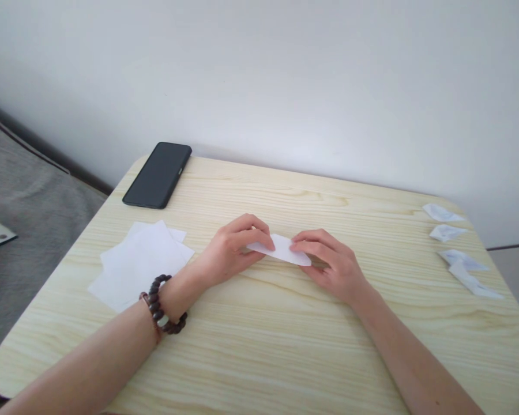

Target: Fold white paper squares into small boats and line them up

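A narrow strip of folded white paper [282,249] is held between my two hands, just over the middle of the table. My left hand [236,248] grips its left end, with the fingers on top and the thumb at the near side. On the right end, my right hand [328,259] pinches the paper in the same way. The ends of the strip are partly hidden behind my fingers. A dark beaded bracelet [158,305] circles my left wrist.
Loose white paper sheets [140,262] overlap in a pile left of my left hand. A black phone [159,174] lies at the table's back left corner. Several small folded paper pieces [443,213] line the right side of the wooden table [259,357]. A white wall [285,86] stands behind.
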Available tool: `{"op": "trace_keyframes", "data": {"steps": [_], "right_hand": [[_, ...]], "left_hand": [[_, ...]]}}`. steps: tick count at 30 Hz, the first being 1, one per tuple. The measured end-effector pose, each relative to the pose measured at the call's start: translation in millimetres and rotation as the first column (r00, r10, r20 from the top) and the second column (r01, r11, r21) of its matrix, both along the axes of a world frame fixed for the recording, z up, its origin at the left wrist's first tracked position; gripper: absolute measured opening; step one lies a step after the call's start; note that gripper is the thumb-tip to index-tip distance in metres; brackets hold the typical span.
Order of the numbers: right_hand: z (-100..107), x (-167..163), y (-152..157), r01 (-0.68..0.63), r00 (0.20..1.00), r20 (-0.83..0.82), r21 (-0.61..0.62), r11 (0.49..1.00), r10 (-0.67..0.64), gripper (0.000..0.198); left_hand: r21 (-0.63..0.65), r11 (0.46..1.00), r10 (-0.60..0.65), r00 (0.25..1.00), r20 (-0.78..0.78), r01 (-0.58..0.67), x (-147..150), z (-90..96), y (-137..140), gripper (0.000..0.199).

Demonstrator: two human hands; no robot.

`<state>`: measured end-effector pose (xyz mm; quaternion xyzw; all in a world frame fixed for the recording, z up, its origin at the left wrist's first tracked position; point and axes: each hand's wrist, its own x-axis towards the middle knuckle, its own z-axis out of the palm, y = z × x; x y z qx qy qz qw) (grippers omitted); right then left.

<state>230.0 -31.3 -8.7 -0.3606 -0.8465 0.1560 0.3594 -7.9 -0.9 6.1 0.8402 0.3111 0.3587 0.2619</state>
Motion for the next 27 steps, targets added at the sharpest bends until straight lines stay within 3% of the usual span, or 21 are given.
{"op": "trace_keyframes", "data": {"steps": [4, 10, 18, 27], "right_hand": [[-0.1, -0.3, -0.1, 0.028, 0.996, 0.076, 0.110, 0.994, -0.036, 0.025], [0.7, -1.6, -0.1, 0.205, 0.950, 0.186, 0.232, 0.951, -0.250, 0.022], [-3.5, -2.2, 1.0, 0.205, 0.942, 0.245, 0.119, 0.972, -0.228, 0.018], [-4.2, -0.4, 6.3, 0.326, 0.941, 0.123, -0.062, 0.943, -0.317, 0.012]], "left_hand": [[0.085, 0.995, 0.053, 0.996, -0.066, -0.048, -0.2, -1.3, -0.6, 0.013], [0.236, 0.968, 0.123, 0.980, -0.159, -0.083, 0.3, -7.8, 3.5, 0.016], [0.202, 0.979, 0.100, 0.948, -0.303, -0.039, -2.5, -11.4, 5.3, 0.020], [0.102, 0.983, 0.172, 0.958, -0.230, -0.152, 0.1, -11.8, 8.1, 0.015]]}}
